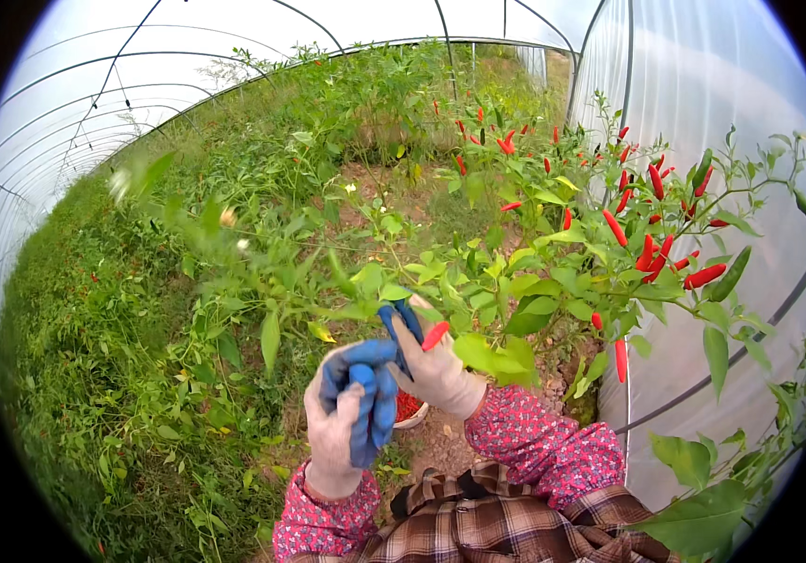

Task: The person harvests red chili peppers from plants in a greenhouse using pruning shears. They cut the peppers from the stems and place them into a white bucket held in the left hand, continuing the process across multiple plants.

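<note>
Both hands wear pale knit gloves with blue-coated fingers. My left hand [350, 412] is curled in front of me, fingers folded toward the palm; whatever its palm may contain is hidden. Just right of it and slightly higher, my right hand [434, 359] reaches into the leaves of a chili pepper plant [529, 299]. A red chili pepper [436, 336] appears over the back of that hand. The right fingertips are partly covered by foliage, so their grip is unclear. Below the hands, a pale container [413, 421] of red chilies is partly hidden by my left hand.
Branches with several red chilies [649, 257] and green ones [730, 274] spread to the right, against a translucent plastic greenhouse wall [698, 112]. Dense green plants [128, 331] fill the left. Bare soil [438, 450] shows underfoot. Large leaves [695, 517] hang at lower right.
</note>
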{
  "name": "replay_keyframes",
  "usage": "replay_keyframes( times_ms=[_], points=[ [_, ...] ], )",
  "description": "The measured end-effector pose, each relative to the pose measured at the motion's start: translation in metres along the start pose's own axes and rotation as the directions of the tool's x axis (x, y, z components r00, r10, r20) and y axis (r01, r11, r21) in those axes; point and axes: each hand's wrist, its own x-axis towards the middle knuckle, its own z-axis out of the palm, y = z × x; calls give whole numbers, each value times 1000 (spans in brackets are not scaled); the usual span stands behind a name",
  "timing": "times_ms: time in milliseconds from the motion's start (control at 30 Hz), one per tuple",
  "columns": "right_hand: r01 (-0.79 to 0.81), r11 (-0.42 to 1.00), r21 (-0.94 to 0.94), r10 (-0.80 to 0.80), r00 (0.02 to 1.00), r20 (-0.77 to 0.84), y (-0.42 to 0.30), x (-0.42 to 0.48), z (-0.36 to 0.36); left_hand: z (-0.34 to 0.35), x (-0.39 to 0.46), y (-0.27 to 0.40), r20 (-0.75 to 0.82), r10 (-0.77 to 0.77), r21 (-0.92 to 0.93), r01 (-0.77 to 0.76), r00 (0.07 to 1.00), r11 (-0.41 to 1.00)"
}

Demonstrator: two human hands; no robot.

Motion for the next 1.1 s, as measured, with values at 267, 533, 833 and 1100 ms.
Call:
replay_keyframes(
  times_ms=[267,533,833,1100],
  points=[
    [147,958,247,-144,989,-29,-12,-62,-97,41,47,-6,184,10,383,-82,983,920],
    [-606,394,691,615,733,293,22,-19,-141,81,46,-8,293,-29,330,-72,956,941],
    [-133,917,375,139,990,13,32,-34,-119,23,11,-22,66,-26,50,23,997,999],
    [140,904,403,-186,980,76,32,-33,-105,-19,-46,-44,262,-585,-46,616,767,787]
  ],
)
